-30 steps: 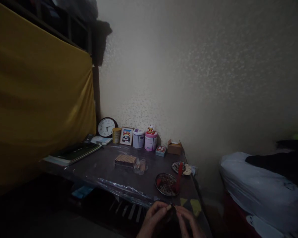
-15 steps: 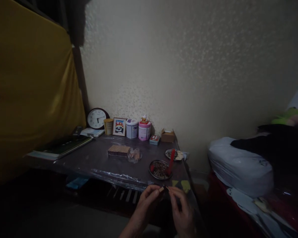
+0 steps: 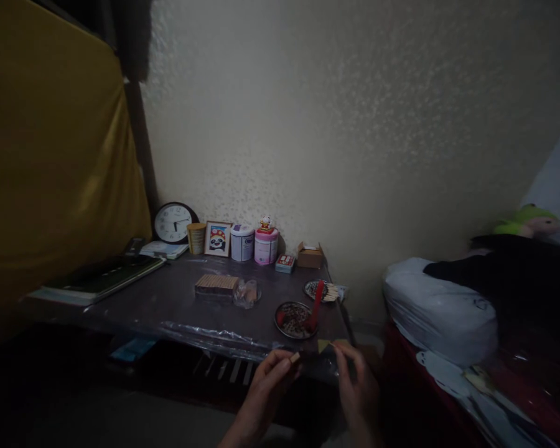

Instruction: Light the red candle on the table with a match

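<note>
My left hand (image 3: 269, 381) is closed around a small block with a pale end (image 3: 295, 358), held just in front of the table's near edge. To its right, my right hand (image 3: 357, 379) is pinched on what looks like a thin pale stick (image 3: 332, 346), small and blurred. A gap separates the two hands. Beyond them stands a round metal plate (image 3: 277, 325) of dark and light bits, with a red spoon (image 3: 316, 305) leaning in it. Behind that, a smaller plate (image 3: 308, 292) carries a bunch of pale sticks (image 3: 330, 292).
On the table (image 3: 168, 305) lie a row of small brown boxes (image 3: 216, 286) and a crumpled clear wrapper (image 3: 246, 294). A clock (image 3: 173, 223), picture frame (image 3: 218, 239), tins (image 3: 242, 244) and cardboard box (image 3: 310, 256) line the wall. A white bag (image 3: 441, 311) sits at right.
My hands have drawn apart: the right one moved right and slightly up, away from the block in the left. The view has turned slightly to the right.
</note>
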Action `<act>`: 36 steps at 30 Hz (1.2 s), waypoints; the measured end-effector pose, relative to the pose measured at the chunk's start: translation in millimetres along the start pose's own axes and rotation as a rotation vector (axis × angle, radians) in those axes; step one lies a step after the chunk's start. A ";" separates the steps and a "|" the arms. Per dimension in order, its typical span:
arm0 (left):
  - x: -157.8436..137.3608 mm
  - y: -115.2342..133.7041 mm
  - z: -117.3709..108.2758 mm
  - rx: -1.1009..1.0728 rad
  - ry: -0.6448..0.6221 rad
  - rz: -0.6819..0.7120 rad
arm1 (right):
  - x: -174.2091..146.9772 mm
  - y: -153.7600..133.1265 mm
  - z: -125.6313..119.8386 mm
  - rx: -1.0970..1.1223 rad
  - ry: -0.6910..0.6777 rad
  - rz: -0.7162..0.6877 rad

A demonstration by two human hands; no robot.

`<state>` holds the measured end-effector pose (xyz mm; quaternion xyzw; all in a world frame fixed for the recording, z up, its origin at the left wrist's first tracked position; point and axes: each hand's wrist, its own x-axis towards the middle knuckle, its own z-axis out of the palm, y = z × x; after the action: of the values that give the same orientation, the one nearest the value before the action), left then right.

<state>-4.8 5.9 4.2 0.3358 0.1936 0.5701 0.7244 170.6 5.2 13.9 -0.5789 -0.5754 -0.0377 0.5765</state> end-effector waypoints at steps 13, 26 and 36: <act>5.8 -8.5 -7.3 0.036 0.001 0.023 | -7.6 -23.5 -3.5 0.151 0.063 -0.045; 0.3 -0.4 -0.1 0.066 0.017 0.029 | -16.5 -38.9 -1.4 0.162 -0.052 -0.358; -9.0 14.0 6.9 0.098 0.045 0.059 | 4.4 -1.1 -2.5 0.151 0.053 0.070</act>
<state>-12.4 -2.9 18.1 0.3636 0.2277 0.5884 0.6854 172.9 5.9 18.6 -0.5525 -0.5405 0.0110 0.6344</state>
